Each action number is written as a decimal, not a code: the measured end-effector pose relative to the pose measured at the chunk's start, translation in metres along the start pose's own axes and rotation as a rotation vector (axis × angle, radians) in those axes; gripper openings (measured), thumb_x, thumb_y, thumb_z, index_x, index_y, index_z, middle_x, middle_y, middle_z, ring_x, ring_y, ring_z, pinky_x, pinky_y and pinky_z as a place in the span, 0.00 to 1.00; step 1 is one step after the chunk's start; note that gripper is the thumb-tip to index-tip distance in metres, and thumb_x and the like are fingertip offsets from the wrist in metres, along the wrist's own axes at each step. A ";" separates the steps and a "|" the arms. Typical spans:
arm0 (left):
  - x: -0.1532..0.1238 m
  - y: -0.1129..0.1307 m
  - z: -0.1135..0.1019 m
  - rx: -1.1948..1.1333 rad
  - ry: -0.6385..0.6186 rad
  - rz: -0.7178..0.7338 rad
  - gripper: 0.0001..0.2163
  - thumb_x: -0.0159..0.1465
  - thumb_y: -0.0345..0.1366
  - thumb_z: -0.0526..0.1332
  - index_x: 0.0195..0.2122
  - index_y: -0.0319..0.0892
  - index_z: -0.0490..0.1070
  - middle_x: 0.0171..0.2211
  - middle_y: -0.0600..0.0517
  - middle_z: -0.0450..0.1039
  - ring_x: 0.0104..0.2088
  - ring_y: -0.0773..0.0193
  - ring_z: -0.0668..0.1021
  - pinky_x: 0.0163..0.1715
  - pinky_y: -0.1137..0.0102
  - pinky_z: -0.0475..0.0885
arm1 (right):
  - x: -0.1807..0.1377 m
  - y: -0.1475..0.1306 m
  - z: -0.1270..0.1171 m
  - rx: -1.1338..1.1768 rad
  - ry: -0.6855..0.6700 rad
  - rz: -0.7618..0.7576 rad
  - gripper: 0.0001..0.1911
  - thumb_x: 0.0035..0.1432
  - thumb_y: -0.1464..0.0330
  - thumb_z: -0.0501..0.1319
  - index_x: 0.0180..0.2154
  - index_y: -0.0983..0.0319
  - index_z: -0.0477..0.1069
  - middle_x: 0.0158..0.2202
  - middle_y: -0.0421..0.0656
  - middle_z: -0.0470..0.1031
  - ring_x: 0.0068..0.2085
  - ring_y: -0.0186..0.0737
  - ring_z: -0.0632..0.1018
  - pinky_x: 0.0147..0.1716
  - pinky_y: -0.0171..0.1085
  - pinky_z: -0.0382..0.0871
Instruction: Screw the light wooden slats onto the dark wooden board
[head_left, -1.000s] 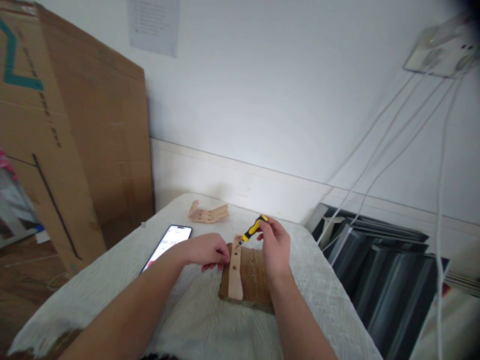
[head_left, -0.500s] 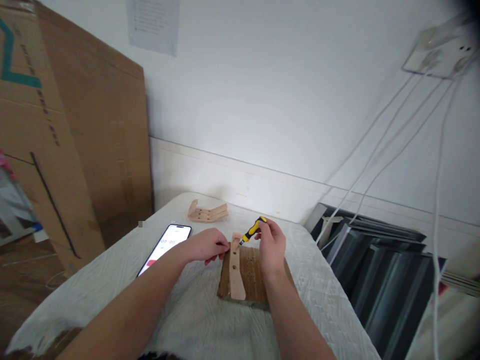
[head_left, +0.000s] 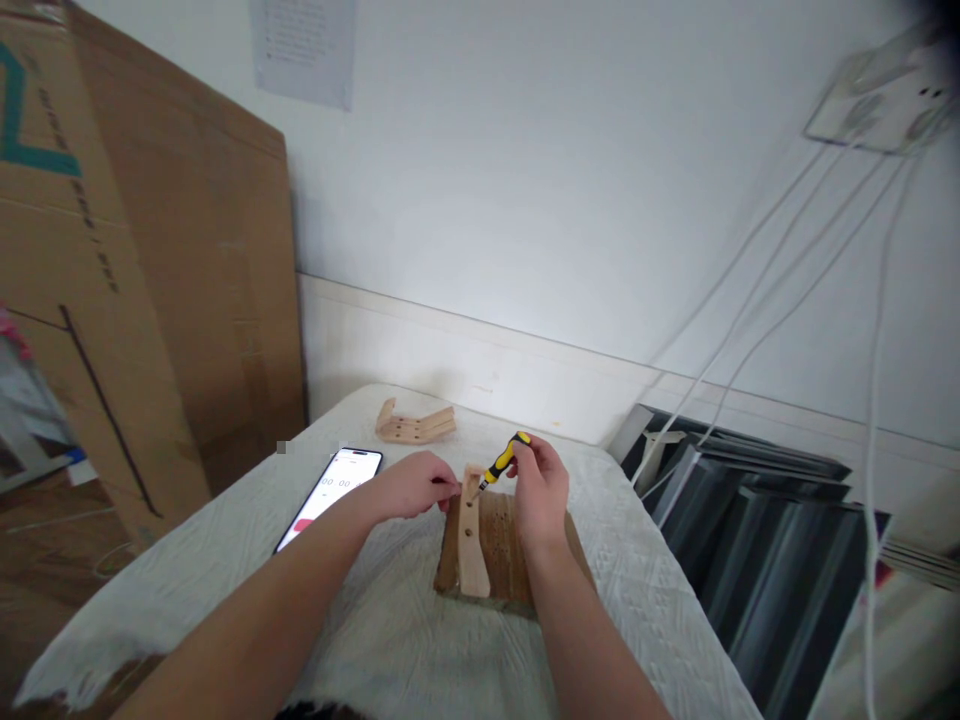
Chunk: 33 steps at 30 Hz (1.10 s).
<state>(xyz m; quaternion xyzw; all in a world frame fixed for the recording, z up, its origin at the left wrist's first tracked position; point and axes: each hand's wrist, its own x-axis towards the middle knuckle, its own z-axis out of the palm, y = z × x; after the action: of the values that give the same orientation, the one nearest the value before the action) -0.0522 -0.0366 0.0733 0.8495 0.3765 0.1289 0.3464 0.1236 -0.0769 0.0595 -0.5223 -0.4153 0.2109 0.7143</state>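
Note:
My right hand (head_left: 543, 487) is closed round the handle of a yellow and black screwdriver (head_left: 506, 456). The screwdriver slants down to the left, its tip at the upper part of a pale wooden hook (head_left: 472, 560). Two dark holes show along the hook, which lies lengthwise on the left side of a brown wooden board (head_left: 504, 560). My left hand (head_left: 416, 486) is closed at the board's upper left edge, thumb and finger pinched beside the hook. Whatever is between those fingertips is too small to make out.
Further back on the white cloth (head_left: 390, 620) lie more pale wooden hooks (head_left: 415, 426) with holes. A phone (head_left: 330, 497) with a lit screen rests left of my left forearm. A large cardboard box (head_left: 202, 260) stands at left, dark panels (head_left: 765, 560) lean at right, and white cables (head_left: 780, 240) hang there.
My left hand's lower fingers have drawn in a little beside the board. The screwdriver and my right hand have shifted only slightly left, with the tip still at the hook.

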 end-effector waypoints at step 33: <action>-0.005 0.004 0.009 -0.637 -0.235 0.184 0.14 0.53 0.39 0.69 0.39 0.38 0.75 0.35 0.48 0.79 0.36 0.64 0.79 0.40 0.69 0.73 | -0.001 -0.009 -0.002 -0.068 0.003 -0.073 0.15 0.52 0.60 0.61 0.38 0.63 0.73 0.30 0.42 0.74 0.29 0.38 0.72 0.30 0.38 0.67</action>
<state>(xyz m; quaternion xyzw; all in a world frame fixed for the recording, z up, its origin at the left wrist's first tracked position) -0.0484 -0.0467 0.0698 0.7381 0.1967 0.1720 0.6220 0.1234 -0.0826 0.0672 -0.5312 -0.4400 0.1694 0.7040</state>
